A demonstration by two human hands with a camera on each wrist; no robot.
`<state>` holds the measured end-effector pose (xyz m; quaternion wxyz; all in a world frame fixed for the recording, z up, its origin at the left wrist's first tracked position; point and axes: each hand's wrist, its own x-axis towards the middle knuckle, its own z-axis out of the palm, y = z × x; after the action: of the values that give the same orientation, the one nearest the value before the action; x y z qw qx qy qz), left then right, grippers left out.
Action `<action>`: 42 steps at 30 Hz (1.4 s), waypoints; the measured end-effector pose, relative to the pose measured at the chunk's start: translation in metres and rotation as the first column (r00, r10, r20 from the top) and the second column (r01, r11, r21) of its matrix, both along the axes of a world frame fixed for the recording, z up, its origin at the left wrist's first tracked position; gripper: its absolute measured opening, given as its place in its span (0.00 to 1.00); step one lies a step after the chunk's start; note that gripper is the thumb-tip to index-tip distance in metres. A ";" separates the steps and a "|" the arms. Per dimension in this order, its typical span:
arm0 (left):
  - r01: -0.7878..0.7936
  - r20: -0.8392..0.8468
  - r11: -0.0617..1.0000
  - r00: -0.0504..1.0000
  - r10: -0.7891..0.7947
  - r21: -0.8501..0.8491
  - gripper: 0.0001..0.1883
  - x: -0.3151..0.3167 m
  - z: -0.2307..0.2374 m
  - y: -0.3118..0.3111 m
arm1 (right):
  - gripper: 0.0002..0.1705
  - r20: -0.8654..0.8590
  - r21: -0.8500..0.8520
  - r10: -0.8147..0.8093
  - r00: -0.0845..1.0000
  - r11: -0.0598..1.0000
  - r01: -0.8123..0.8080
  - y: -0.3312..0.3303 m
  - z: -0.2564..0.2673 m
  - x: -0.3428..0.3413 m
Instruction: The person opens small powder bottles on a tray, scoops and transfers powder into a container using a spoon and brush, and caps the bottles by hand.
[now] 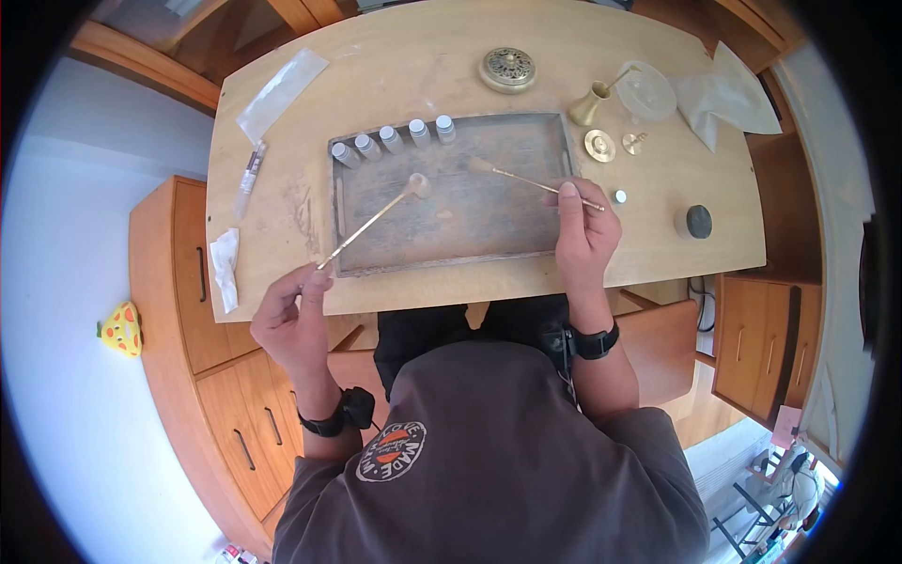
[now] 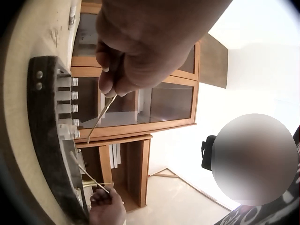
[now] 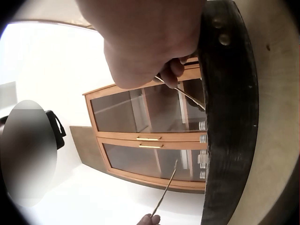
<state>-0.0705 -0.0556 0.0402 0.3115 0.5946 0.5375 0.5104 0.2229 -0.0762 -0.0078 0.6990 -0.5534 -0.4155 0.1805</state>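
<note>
My left hand pinches a slim brass-coloured incense spoon by its end, its pale rounded tip over the middle of the dark wooden tray. Above the tray's right edge, my right hand pinches a second thin brass-coloured tool between thumb and fingers; its broader tan tip points left, toward the tray's middle. The two tips are apart. Several small clear bottles with white caps stand along the tray's back left edge. In the left wrist view the spoon slants down from my fingers.
Behind the tray stands a round brass incense burner. To the right are a brass vase, a brass disc, a small white cap and a dark-topped jar. Plastic wrapping and a white tissue lie left.
</note>
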 end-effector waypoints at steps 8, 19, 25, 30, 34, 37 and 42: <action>-0.004 -0.092 0.999 0.996 0.009 0.054 0.06 -0.001 -0.004 0.018 | 0.07 0.109 -0.008 0.013 0.994 1.000 -0.012 -0.002 -0.004 0.004; -0.020 -0.262 0.995 0.964 0.044 0.094 0.06 0.014 0.004 0.012 | 0.08 0.122 0.003 0.023 0.992 1.000 -0.023 -0.002 -0.007 0.004; -0.015 -0.292 0.991 0.955 0.055 0.136 0.06 0.015 0.003 0.012 | 0.08 0.122 0.008 0.024 0.992 1.000 -0.026 -0.002 -0.006 0.004; -0.052 -0.249 0.988 0.965 0.087 0.145 0.07 0.009 0.004 0.009 | 0.08 0.145 0.001 0.027 0.989 1.000 -0.028 -0.003 -0.006 0.005; -0.053 -0.226 0.995 0.971 0.072 0.090 0.06 -0.004 -0.001 0.007 | 0.07 0.163 -0.010 0.058 0.985 0.998 -0.057 -0.003 -0.005 0.005; -0.023 -0.200 0.999 0.979 0.028 0.028 0.06 -0.007 -0.006 0.005 | 0.06 0.196 -0.023 0.073 0.978 0.997 -0.069 -0.003 -0.003 0.004; -0.008 -0.250 0.997 0.968 -0.013 -0.081 0.05 0.001 -0.005 0.000 | 0.04 0.289 -0.031 0.080 0.954 0.997 -0.074 -0.006 0.001 0.001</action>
<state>-0.0699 -0.0553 0.0353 0.2657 0.6417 0.5922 0.4085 0.2243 -0.0819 -0.0071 0.6177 -0.5641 -0.5326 0.1286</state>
